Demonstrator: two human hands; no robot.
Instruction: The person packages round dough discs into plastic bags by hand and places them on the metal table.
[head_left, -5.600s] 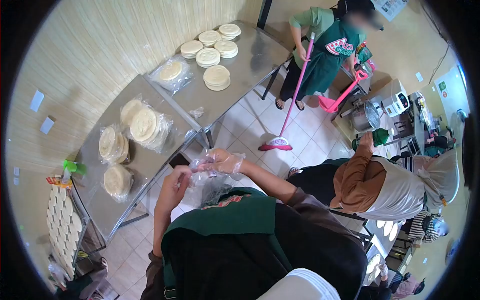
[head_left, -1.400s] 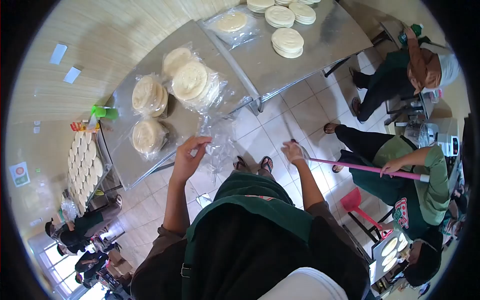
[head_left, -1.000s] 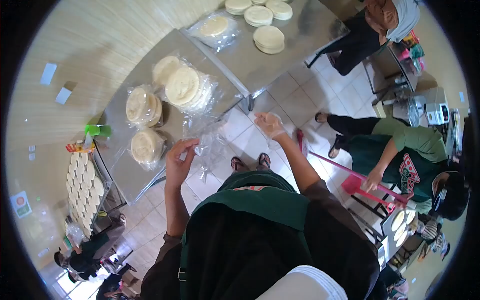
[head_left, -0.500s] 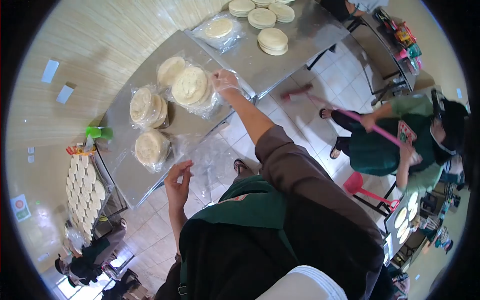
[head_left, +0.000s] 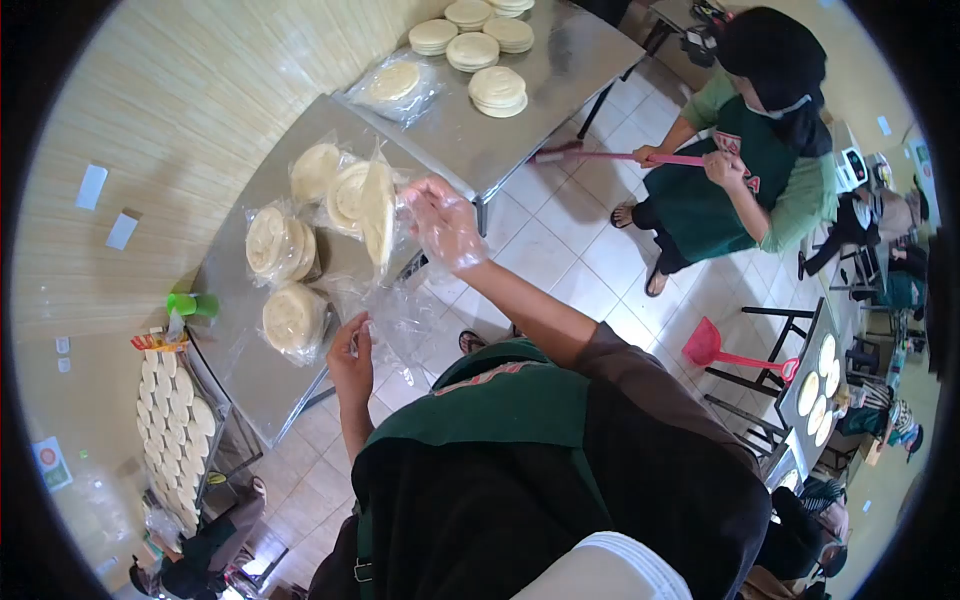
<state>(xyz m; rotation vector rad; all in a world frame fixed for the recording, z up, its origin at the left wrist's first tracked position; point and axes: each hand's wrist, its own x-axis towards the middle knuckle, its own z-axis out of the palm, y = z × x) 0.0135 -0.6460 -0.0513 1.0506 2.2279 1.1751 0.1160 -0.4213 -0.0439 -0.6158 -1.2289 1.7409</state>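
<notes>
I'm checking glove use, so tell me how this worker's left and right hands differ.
The right hand wears a clear plastic glove; the left hand looks bare. The right holds flatbread nearly on edge; the left pinches a clear plastic bag. The right reaches farther forward than the left. Both are occupied.

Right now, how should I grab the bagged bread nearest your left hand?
I'd grip the bagged bread by its rounded sides, reaching from the side where the left hand is, since it sits near that table edge. Two hands seem safest: it's a flat, round stack, loosely bagged.
</notes>
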